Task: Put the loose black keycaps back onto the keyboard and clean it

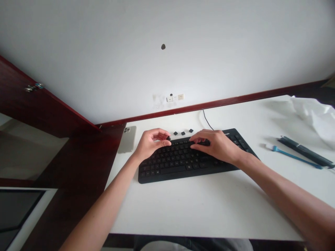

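A black computer keyboard (172,170) lies at a slight tilt on the white table. My left hand (151,142) is over its upper left part, pinching a small black keycap (169,138) between thumb and fingertips. Over the upper right part of the keys is my right hand (216,143), its thumb and index finger apart, with nothing visible between them. Just behind the keyboard, three loose pieces lie on the table: a left keycap (175,133), a middle keycap (183,133) and a right keycap (191,130). My right hand hides some of the keys.
A phone (127,140) lies face down left of the keyboard. To the right are a blue-handled brush (293,156), a dark stick-like item (306,151) and crumpled white material (314,113). A black cable (207,120) runs toward the wall. The table's left edge borders dark wood.
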### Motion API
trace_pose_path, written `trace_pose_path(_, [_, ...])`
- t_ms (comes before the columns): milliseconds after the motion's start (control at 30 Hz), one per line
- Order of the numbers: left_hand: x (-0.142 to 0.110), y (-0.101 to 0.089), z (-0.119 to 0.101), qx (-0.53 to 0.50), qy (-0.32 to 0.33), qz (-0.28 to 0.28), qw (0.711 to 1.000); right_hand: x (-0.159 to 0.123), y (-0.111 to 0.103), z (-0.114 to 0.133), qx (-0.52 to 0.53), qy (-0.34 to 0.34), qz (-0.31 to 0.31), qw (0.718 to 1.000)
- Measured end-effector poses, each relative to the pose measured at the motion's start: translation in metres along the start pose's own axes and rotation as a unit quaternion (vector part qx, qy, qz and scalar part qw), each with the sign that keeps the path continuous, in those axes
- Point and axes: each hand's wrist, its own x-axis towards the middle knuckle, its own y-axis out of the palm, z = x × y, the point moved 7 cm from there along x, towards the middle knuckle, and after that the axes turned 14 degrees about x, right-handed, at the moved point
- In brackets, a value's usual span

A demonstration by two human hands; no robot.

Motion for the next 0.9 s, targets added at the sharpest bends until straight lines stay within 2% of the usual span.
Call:
trace_pose_path(200, [-0.024,0.008,0.007,-0.05,-0.021,-0.007,0.999,0.0,0.004,0.002,0.034,0.011,0.009,0.999])
trace_pose_path(333, [-0.029,0.007,0.006,-0.028,-0.017,-0.003,0.999,0.0,0.007,-0.008,0.096,0.067,0.0,0.993])
trace_pose_path(467, [-0.03,0.006,0.007,-0.017,-0.018,0.001,1.0,-0.001,0.014,-0.016,0.24,0.112,0.002,0.964])
trace_pose_path(567, [-0.029,0.01,0.015,-0.067,-0.044,0.017,0.997,-0.002,0.023,-0.017,0.316,0.139,0.029,0.938])
trace_pose_path(700, [-0.029,0.018,0.022,-0.11,-0.065,0.044,0.991,-0.002,0.027,-0.016,0.336,0.153,0.047,0.928])
trace_pose_path(900, [-0.032,0.023,0.018,-0.066,-0.05,0.062,0.995,-0.002,0.025,-0.008,0.332,0.147,0.054,0.93])
